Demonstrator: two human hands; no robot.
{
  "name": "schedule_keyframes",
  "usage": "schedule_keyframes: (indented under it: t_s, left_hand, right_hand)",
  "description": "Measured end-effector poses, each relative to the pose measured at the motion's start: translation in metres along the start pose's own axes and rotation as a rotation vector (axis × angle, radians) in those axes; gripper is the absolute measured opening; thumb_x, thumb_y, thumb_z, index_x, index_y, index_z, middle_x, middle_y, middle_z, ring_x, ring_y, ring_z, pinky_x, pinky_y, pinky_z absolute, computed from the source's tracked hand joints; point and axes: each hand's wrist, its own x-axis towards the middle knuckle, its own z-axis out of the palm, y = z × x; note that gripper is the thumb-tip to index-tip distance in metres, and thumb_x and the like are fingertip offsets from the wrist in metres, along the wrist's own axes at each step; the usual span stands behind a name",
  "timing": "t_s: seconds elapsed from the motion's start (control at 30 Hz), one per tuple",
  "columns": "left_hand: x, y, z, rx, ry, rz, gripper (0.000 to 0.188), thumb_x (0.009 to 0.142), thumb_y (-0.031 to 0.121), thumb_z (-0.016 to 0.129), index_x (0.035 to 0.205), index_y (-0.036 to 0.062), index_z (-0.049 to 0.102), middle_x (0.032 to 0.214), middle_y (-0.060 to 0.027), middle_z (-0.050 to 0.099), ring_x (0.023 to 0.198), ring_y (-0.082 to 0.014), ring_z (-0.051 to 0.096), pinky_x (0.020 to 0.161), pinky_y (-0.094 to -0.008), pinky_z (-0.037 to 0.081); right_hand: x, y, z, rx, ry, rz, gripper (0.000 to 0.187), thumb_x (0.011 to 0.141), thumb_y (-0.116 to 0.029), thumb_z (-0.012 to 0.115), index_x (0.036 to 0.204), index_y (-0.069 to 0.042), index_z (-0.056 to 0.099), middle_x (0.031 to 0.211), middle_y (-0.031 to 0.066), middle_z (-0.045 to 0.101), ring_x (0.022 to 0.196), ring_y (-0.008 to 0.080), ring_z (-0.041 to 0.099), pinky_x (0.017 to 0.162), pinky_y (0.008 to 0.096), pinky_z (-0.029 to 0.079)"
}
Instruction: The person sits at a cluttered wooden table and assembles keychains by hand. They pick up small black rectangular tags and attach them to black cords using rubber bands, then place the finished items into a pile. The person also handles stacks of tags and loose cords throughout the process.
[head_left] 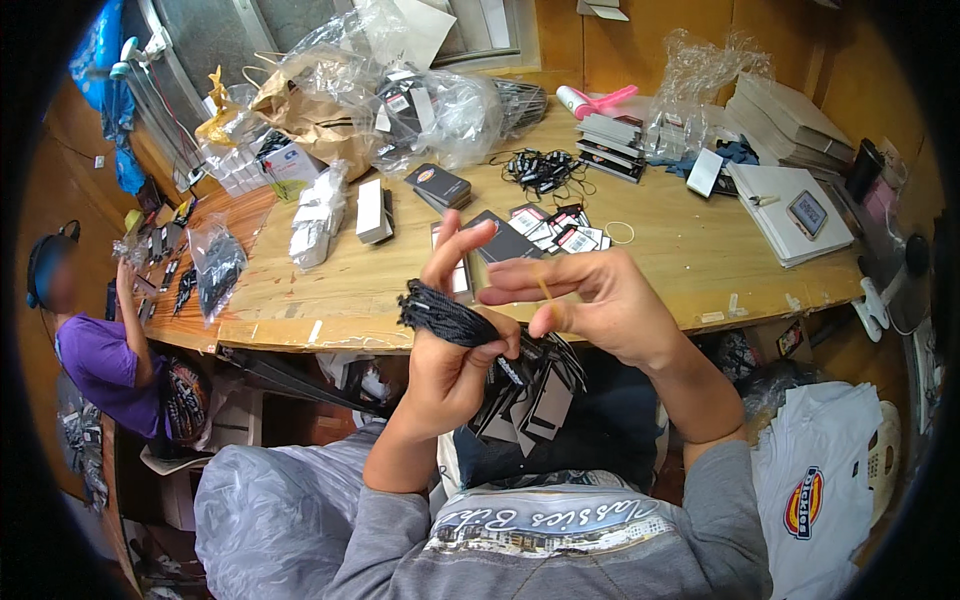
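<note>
My left hand [447, 372] is closed around a thick bundle of black cords [452, 316], its index finger raised. From the cords, a cluster of black and grey hang tags [540, 398] dangles below the hand, over my lap. Close on the right, my right hand [615, 305] has a thin yellowish rubber band [544, 284] looped across its fingers and thumb. The fingertips point toward the cord bundle. On the table behind my hands lie black cards [503, 236] and white-and-red printed tags [575, 238].
Loose black cords [543, 172], another rubber band [620, 232] and stacked tags [612, 145] lie on the wooden table [690, 270]. Clear plastic bags [450, 125] fill the back. A phone [807, 214] rests on a white box at right. Another person [110, 360] sits at left.
</note>
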Motion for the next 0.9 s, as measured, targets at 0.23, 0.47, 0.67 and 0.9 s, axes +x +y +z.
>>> schedule_keyframes:
  t_s: [0.23,0.47,0.67,0.9]
  left_hand:
    - [0.011,0.022,-0.026,0.422,-0.155,0.016,0.003,0.066,0.015,0.057,0.064,0.0130,0.058,0.110,-0.0106,0.048,0.117,-0.0355,0.023,0.094,-0.0487,0.010]
    - [0.016,0.013,-0.045,0.060,-0.223,-0.025,0.012,0.067,0.022,0.058,0.064,0.0107,0.058,0.104,-0.0142,0.049,0.113,-0.0334,0.029,0.094,-0.0458,0.014]
    - [0.000,0.010,-0.037,0.012,-0.083,-0.041,0.013,0.064,0.023,0.060,0.060,0.0111,0.057,0.098,-0.0089,0.047,0.103,-0.0287,0.035,0.090,-0.0424,0.019]
    - [-0.016,0.029,-0.020,0.703,-0.109,0.072,0.023,0.050,0.021,0.061,0.073,0.0189,0.061,0.076,0.0004,0.038,0.069,-0.0164,0.036,0.065,-0.0286,0.029]
  right_hand:
    - [0.018,0.008,0.012,0.182,-0.319,0.084,0.046,0.067,-0.014,0.064,0.105,0.006,0.047,0.093,0.0064,0.055,0.082,0.0098,0.051,0.074,0.0223,0.042]
    - [0.027,0.014,0.026,0.180,-0.312,0.114,0.028,0.066,-0.011,0.067,0.088,0.003,0.056,0.078,0.0002,0.055,0.074,0.0058,0.048,0.071,0.0207,0.039]
    - [0.026,0.015,0.024,0.131,-0.352,0.080,0.038,0.060,-0.012,0.071,0.091,0.004,0.056,0.084,0.0045,0.058,0.080,0.0089,0.052,0.075,0.0233,0.040]
    - [0.019,0.020,0.010,-0.099,-0.423,-0.129,0.046,0.054,-0.014,0.074,0.093,0.003,0.056,0.089,0.0086,0.058,0.085,0.0104,0.050,0.075,0.0250,0.039]
